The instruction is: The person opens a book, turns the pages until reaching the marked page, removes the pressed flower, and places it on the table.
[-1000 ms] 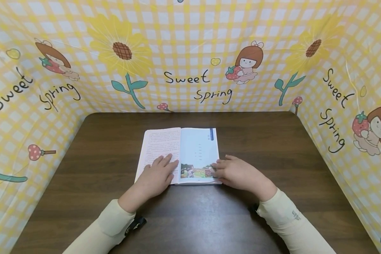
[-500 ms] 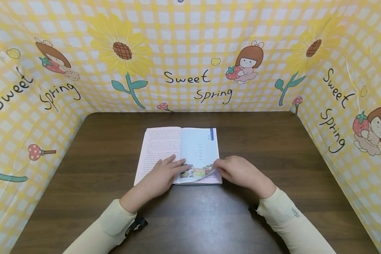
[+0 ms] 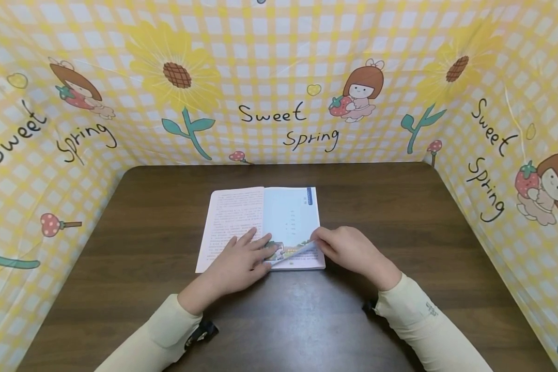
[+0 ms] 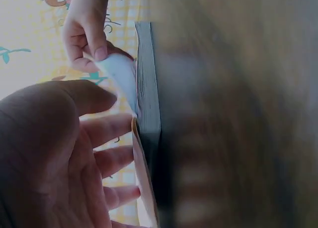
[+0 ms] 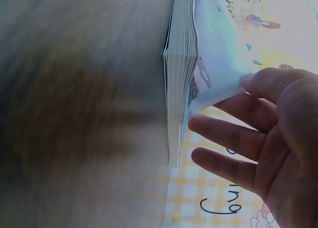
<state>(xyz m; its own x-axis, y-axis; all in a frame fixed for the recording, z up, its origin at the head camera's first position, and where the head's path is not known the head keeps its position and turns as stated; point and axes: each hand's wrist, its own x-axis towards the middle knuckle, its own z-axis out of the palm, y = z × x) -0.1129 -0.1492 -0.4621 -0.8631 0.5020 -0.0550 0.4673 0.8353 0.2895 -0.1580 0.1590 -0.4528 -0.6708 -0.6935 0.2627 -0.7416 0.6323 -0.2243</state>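
An open book [image 3: 234, 212] lies on the table, text on its left page and a pale blue illustrated page [image 3: 288, 212] on the right. My left hand [image 3: 239, 263] rests with spread fingers on the left page, fingertips reaching past the fold. With thumb and forefinger my right hand [image 3: 353, 253] pinches the lower right corner of the blue page. That corner is lifted and curled, baring printed text beneath. In the right wrist view the raised page [image 5: 221, 49] bends away from the thick page block [image 5: 181, 64]; the other fingers are extended below it.
The dark wooden table [image 3: 144, 227] extends around the book. A yellow checked cloth [image 3: 269, 62] with flowers and lettering stands along its back and sides. Dark bands [image 3: 202, 333] sit at the wrists by the pale sleeves [image 3: 153, 336].
My right hand has gone from lying at the page edge to pinching its corner and lifting it up and leftward. The left hand has slid slightly right, over the fold.
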